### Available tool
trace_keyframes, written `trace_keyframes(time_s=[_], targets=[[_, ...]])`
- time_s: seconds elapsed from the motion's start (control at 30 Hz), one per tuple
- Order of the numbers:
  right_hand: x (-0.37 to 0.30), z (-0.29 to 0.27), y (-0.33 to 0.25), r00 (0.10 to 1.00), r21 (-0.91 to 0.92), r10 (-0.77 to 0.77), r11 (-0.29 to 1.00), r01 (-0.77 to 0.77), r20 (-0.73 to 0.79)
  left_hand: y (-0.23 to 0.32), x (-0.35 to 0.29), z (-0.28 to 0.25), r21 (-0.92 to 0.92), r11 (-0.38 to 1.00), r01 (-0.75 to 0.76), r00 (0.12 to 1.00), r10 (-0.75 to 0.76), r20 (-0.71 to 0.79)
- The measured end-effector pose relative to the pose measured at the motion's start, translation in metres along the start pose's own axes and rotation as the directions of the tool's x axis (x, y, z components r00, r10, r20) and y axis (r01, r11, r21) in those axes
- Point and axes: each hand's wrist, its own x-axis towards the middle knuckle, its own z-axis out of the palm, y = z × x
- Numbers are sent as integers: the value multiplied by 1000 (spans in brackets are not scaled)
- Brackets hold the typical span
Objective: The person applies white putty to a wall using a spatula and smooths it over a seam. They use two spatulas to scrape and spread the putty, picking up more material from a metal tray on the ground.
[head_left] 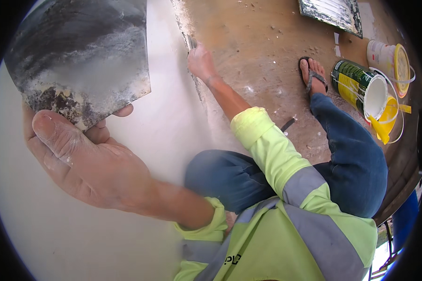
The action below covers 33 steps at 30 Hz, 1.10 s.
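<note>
My left hand grips one edge of a flat metal plate, thumb on top and fingers beneath. The plate is dark grey, smeared with pale plaster and crusted near my thumb. It is held up close in front of the white wall. Farther off, my right hand is closed in a fist, low down where the wall meets the brown floor. A narrow greyish edge shows just past the knuckles, but the fingers hide what it belongs to. White dust coats the left fingers.
To the right, a green and yellow bucket lies tipped with its white base showing. Beside it are a white bucket with a yellow lid and a yellow plastic piece. A plaster-stained ridged panel lies beyond. My sandalled foot rests on the crumb-strewn floor.
</note>
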Motion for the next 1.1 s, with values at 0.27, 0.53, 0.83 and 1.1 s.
trace_keyframes(time_s=[0.27,0.53,0.83,1.1], targets=[[3,-1,-25,988,-87,57,995,-45,142,4,-1,0,25,999,41,998,-39,-42],[-87,-27,-105,954,85,-275,960,266,119,-1,1,-1,111,992,-57,996,64,-63],[11,-32,-34,996,21,-47,999,45,73,1,2,-1,76,997,-23,996,30,-87],[14,16,-36,995,-42,-42,998,46,96,-6,3,-2,50,997,-59,993,64,-98]])
